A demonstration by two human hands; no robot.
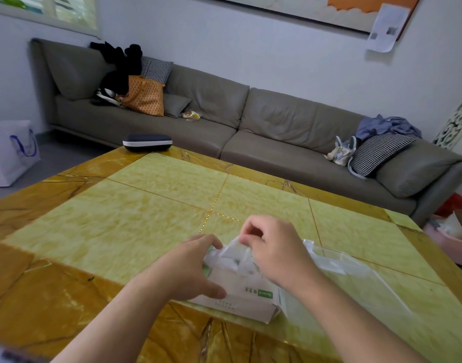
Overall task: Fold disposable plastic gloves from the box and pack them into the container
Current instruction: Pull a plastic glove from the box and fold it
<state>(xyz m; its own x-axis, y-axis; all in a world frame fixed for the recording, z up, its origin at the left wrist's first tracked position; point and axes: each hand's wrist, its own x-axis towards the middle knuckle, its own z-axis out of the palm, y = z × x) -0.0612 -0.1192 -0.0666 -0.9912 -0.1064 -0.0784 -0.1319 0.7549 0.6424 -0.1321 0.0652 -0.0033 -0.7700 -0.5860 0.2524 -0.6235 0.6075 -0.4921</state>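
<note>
Two bare forearms rise from the bottom edge of the frame and meet over a white cardboard glove box with a green label (240, 297), which lies flat near the lower centre on the yellow and amber marble-patterned table (151, 205). Coming in from the lower left, the left hand (190, 268) grips the left end of the box: its fingers curl over the far top edge while the thumb presses on the near face, and the hand hides that end. To its right, a crumpled tuft of thin clear plastic glove (233, 254) stands up out of the opening in the top of the box. The right hand (274, 255), arched above the box with the wrist bent, pinches the top of that tuft between thumb and forefinger; the other fingers are curled loosely above. How many gloves are in the tuft cannot be told. Right of the box, a flat transparent plastic sheet or bag (355, 273) lies spread on the table, touching the box's right end; its edges are hard to make out against the surface, and whether it is the container cannot be told.
</note>
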